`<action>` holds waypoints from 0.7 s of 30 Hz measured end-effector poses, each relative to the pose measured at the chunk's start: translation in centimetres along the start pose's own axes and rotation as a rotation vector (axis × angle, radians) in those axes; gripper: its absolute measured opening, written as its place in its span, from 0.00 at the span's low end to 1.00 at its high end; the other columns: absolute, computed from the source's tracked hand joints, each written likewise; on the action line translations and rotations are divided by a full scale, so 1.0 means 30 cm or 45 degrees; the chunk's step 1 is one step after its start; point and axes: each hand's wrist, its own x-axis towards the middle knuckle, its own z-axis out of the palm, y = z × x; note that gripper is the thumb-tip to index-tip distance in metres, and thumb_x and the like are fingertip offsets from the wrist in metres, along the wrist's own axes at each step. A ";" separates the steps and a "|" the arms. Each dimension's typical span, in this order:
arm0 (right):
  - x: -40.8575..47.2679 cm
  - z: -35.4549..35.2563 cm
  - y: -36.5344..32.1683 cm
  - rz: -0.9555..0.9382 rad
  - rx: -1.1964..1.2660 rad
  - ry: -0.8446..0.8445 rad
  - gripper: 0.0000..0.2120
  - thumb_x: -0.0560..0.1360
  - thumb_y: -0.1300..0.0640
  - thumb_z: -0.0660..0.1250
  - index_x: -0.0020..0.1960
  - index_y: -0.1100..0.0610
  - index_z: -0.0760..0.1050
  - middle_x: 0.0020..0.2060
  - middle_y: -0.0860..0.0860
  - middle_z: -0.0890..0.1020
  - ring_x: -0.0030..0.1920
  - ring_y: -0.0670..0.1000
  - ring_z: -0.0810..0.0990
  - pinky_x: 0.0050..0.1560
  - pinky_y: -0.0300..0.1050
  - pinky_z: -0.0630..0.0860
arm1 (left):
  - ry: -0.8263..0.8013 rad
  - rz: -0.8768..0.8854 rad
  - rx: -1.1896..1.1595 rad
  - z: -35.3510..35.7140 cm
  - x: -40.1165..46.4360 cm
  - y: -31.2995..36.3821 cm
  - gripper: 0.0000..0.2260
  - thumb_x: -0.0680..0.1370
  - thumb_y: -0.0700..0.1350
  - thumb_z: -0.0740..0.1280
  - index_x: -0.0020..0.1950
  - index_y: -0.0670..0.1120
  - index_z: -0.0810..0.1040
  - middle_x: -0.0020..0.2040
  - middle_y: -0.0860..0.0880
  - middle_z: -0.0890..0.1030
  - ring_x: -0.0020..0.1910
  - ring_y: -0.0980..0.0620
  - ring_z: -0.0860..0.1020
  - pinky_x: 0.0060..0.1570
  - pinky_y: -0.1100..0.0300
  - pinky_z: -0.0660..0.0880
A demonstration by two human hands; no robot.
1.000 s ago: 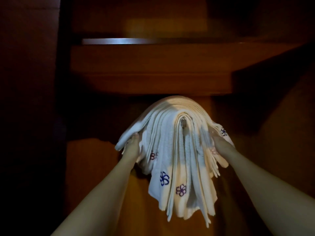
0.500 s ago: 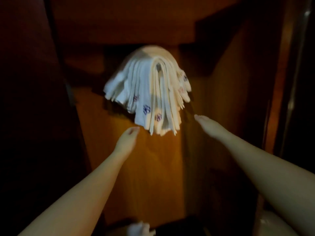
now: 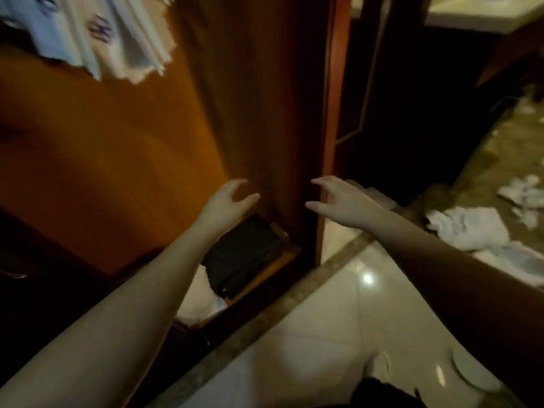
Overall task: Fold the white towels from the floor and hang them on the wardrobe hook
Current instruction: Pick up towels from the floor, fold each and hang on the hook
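— What do the grips hold?
— Nothing. My left grip (image 3: 226, 198) and right grip (image 3: 338, 201) are both wide, fingers loosely spread, apart from each other in front of the wardrobe's wooden panel (image 3: 117, 148).
— And the towels?
— The hung stack (image 3: 88, 30) is up-left of the left grip, blurred — more white towels (image 3: 468, 228) lie crumpled on the floor (image 3: 338, 319), right of the right grip.

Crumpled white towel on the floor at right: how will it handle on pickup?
The towel lies in rumpled folds, so it is probably floppy and will sag from any single grip. It looks thin, so likely light. Other towels lie nearby but apart, so it should lift alone.
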 end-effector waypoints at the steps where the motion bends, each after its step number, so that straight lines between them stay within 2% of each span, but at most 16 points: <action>1: -0.036 0.023 0.072 0.041 -0.003 -0.013 0.34 0.78 0.36 0.64 0.78 0.51 0.64 0.76 0.51 0.67 0.75 0.52 0.66 0.75 0.51 0.63 | -0.061 0.021 0.019 0.065 0.016 0.015 0.27 0.80 0.61 0.64 0.77 0.57 0.65 0.78 0.52 0.65 0.75 0.50 0.65 0.66 0.54 0.66; 5: -0.180 0.099 0.379 0.228 0.036 -0.066 0.34 0.77 0.40 0.68 0.77 0.56 0.66 0.75 0.54 0.69 0.74 0.55 0.67 0.75 0.52 0.63 | -0.302 0.096 0.116 0.353 0.095 0.101 0.27 0.80 0.60 0.64 0.78 0.54 0.64 0.77 0.51 0.65 0.74 0.50 0.65 0.67 0.53 0.65; 8: -0.273 0.114 0.618 0.383 0.072 -0.086 0.34 0.77 0.39 0.68 0.77 0.54 0.66 0.75 0.52 0.69 0.75 0.55 0.67 0.74 0.53 0.63 | -0.433 0.074 0.162 0.584 0.165 0.195 0.27 0.80 0.60 0.64 0.77 0.55 0.65 0.77 0.53 0.65 0.75 0.49 0.65 0.72 0.45 0.65; 12: -0.358 0.074 0.940 0.535 0.092 -0.164 0.34 0.77 0.38 0.66 0.78 0.53 0.65 0.76 0.51 0.67 0.75 0.54 0.65 0.73 0.49 0.61 | -0.557 0.080 0.191 0.891 0.254 0.345 0.26 0.80 0.57 0.66 0.77 0.52 0.67 0.76 0.52 0.67 0.74 0.50 0.66 0.70 0.53 0.65; 16: -0.422 0.010 1.221 0.672 0.128 -0.225 0.35 0.78 0.37 0.65 0.78 0.53 0.64 0.77 0.50 0.66 0.76 0.53 0.64 0.74 0.50 0.60 | -0.682 0.103 0.232 1.177 0.334 0.511 0.26 0.80 0.55 0.67 0.76 0.49 0.69 0.76 0.50 0.69 0.74 0.49 0.67 0.68 0.55 0.63; 21: -0.481 -0.051 1.512 0.856 0.137 -0.318 0.34 0.78 0.36 0.64 0.79 0.50 0.63 0.77 0.49 0.65 0.76 0.53 0.64 0.73 0.51 0.60 | -0.826 0.107 0.291 1.486 0.442 0.690 0.25 0.80 0.55 0.67 0.75 0.49 0.70 0.74 0.50 0.71 0.72 0.48 0.70 0.68 0.54 0.66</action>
